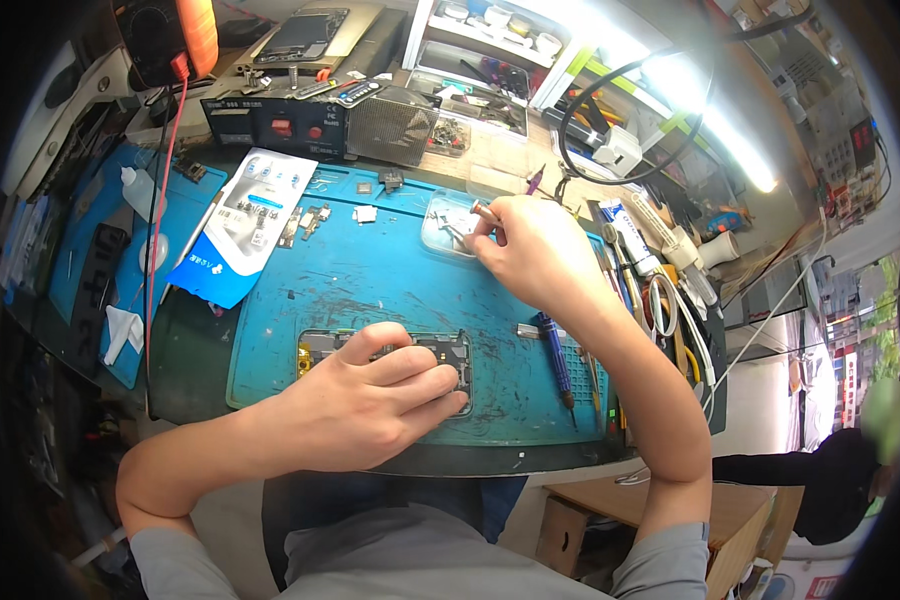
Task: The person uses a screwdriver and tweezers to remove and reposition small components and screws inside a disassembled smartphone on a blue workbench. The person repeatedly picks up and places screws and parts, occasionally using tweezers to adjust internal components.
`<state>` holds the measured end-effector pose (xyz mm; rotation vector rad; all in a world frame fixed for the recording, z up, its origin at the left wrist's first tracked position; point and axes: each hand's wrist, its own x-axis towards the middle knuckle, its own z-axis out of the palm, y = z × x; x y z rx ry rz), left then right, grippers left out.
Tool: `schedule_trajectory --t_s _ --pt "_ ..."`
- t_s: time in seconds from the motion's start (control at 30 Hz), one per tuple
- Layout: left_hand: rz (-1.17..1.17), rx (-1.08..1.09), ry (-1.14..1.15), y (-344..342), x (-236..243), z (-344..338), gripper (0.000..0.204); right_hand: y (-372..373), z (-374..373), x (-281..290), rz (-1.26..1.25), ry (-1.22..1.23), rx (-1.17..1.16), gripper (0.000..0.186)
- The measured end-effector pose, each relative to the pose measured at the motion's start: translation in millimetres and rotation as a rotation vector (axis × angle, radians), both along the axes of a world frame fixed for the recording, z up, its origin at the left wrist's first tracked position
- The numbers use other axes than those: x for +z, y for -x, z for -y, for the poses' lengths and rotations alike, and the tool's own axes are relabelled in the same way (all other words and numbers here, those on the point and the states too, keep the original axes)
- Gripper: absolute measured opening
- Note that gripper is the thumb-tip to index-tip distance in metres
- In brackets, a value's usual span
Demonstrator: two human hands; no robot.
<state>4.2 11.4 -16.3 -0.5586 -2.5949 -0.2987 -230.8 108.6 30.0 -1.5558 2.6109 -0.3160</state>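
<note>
An opened smartphone (462, 352) lies on the blue work mat (355, 275), its inner parts exposed at both ends. My left hand (375, 400) rests across it with curled fingers, gripping it and hiding its middle. Farther off to the right, my right hand (535, 250) pinches a slim tool with a copper-coloured end (486, 213); its exact kind does not show. That hand is at the rim of a small clear plastic box (432, 238), which holds small metal pieces.
A blue screwdriver (555, 360) lies right of the phone. A white-and-blue packet (245, 225) and small metal parts (310, 222) are at the left. Behind stands a black device with red switches (280, 128). Tools and a white tube (625, 235) crowd the right edge.
</note>
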Motion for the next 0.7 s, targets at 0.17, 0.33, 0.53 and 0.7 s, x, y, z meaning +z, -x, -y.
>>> schedule_trajectory --t_s 0.17,0.33,0.53,0.7 --pt "-0.005 0.004 0.032 -0.3 -0.8 -0.2 0.031 -0.6 8.0 14.4 0.114 -0.09 -0.077 0.028" --pt "-0.022 0.001 -0.007 0.3 -2.4 -0.4 0.031 5.8 10.0 28.4 0.221 -0.151 -0.098 0.03" --pt "-0.003 -0.012 -0.063 2.0 -0.6 0.3 0.035 17.2 -2.5 32.8 0.403 -0.062 -0.076 0.03" --pt "-0.001 -0.023 -0.068 4.6 -1.3 0.9 0.038 -21.2 -72.9 18.3 0.891 0.067 -0.141 0.022"
